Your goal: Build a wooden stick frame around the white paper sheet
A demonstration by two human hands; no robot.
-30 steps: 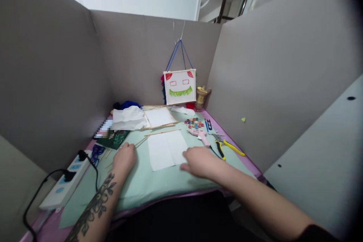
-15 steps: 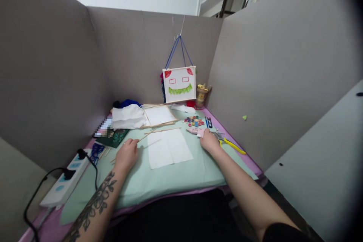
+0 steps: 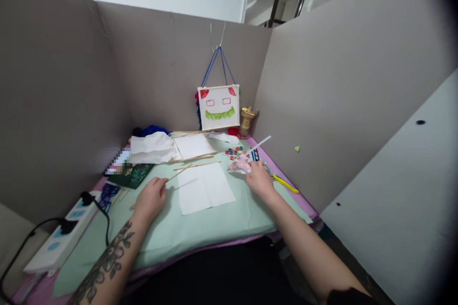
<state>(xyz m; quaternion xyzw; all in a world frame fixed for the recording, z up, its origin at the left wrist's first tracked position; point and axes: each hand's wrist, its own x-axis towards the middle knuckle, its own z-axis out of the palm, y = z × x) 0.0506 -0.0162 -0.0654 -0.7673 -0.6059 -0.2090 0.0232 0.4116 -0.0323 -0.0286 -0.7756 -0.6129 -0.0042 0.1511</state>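
Observation:
My left hand (image 3: 152,196) is closed around a thin wooden stick (image 3: 180,173), which slants up to the right over a creased white sheet (image 3: 205,195). Another thin stick (image 3: 211,164) lies along the sheet's far edge. On the right, my right hand (image 3: 260,179) grips a pink hot glue gun (image 3: 240,165), its nozzle pointing left. A whitish glue stick (image 3: 261,145) juts from the gun's back, up to the right. The gun is held just to the right of the sheet; its trigger is hidden by my fingers.
Yellow-handled pliers (image 3: 286,184) and small paint pots (image 3: 235,152) lie at the right. Behind are a stick-framed white panel (image 3: 195,145), white cloth (image 3: 152,147) and a hanging face decoration (image 3: 219,105). A corded power strip (image 3: 64,236) edges the left; grey partitions surround the table.
My right hand has picked up and turned the glue gun, so its glue stick now shows. The left hand keeps the stick over the sheet. The view has shifted slightly right.

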